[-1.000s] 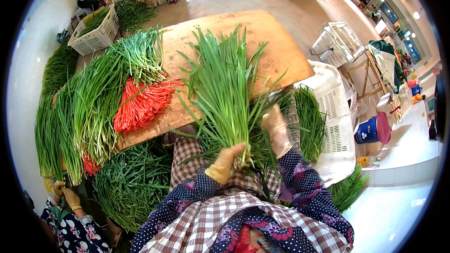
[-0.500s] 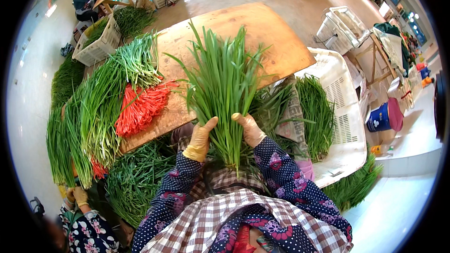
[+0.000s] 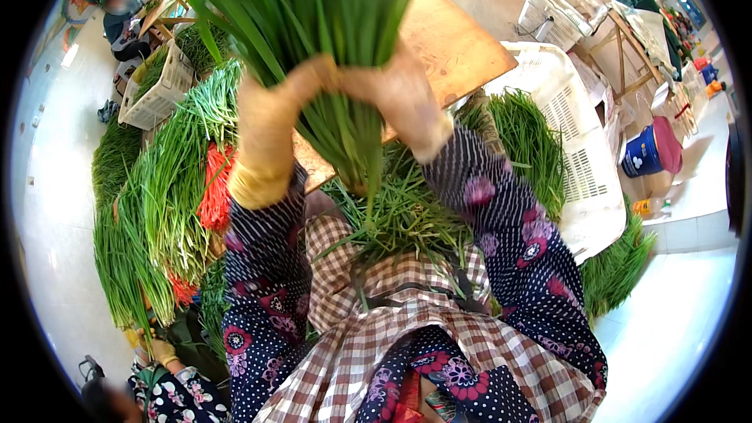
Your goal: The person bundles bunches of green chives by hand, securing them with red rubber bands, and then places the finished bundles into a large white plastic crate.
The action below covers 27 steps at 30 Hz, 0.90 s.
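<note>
Both gloved hands are raised in front of me, closed around a big bunch of long flat green leaves that look like garlic chives (image 3: 313, 23). My left hand (image 3: 274, 110) wraps it from the left and my right hand (image 3: 399, 98) from the right, with thumbs meeting over the front; motion blurs both. The leaf tips fan up past the top edge, while the stem ends hang below my hands. Beneath them, more loose chives (image 3: 407, 215) lie across my checked apron (image 3: 376, 278). Part of the wooden tabletop (image 3: 450, 47) shows behind the bunch.
Left on the table are heaped chives (image 3: 168, 188) and red ties (image 3: 215, 188). A white crate (image 3: 583, 157) with chives stands right, near a blue bucket (image 3: 642, 153). Another person's gloved hands (image 3: 162, 351) hold stems at lower left; a seated person (image 3: 121, 27) is far left.
Both hands have lifted the bunch up and toward me, and it looms larger. The thumbs have come together across it. Loose chives on my lap are now uncovered.
</note>
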Each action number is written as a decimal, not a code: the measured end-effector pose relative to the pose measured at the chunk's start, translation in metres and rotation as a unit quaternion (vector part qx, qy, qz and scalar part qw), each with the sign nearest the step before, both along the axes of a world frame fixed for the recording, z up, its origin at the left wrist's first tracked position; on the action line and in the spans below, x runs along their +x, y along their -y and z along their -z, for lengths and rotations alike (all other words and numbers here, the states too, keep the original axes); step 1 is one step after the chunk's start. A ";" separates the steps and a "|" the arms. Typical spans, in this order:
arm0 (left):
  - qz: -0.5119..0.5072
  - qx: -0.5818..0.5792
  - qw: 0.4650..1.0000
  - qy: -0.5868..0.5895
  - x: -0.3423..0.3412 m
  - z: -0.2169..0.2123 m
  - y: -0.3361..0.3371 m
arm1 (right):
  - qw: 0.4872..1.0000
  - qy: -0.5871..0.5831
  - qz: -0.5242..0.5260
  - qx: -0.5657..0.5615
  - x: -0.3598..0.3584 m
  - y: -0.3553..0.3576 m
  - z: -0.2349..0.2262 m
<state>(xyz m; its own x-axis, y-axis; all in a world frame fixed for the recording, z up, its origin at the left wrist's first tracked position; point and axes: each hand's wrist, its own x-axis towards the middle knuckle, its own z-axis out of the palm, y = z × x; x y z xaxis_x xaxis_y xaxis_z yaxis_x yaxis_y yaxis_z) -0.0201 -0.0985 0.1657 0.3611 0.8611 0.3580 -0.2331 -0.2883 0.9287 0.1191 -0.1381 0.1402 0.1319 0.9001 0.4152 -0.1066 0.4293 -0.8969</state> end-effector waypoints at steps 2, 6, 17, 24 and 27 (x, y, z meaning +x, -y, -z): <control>-0.002 0.046 0.998 0.038 0.005 -0.026 -0.019 | 0.999 0.004 0.043 0.020 0.002 -0.025 -0.020; 0.020 0.074 0.995 0.056 0.012 -0.021 -0.067 | 0.992 -0.070 0.015 0.100 0.011 -0.078 -0.021; -0.022 0.194 0.979 0.054 0.049 -0.046 -0.120 | 0.990 0.112 0.070 0.048 0.018 -0.121 -0.045; -0.163 0.269 0.942 -0.113 0.078 -0.066 -0.130 | 0.865 0.427 0.233 0.127 0.025 -0.179 -0.039; -0.085 0.205 0.968 -0.115 0.079 -0.060 -0.159 | 0.857 0.428 0.266 0.106 0.027 -0.168 -0.034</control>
<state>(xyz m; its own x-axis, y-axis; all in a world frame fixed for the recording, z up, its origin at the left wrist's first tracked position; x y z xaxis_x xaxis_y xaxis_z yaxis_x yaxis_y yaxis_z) 0.0594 0.0608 0.2255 0.3367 0.7180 0.6092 0.0490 -0.6594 0.7502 0.1460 0.0298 0.1740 0.0654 0.6990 0.7121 0.8129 0.3766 -0.4443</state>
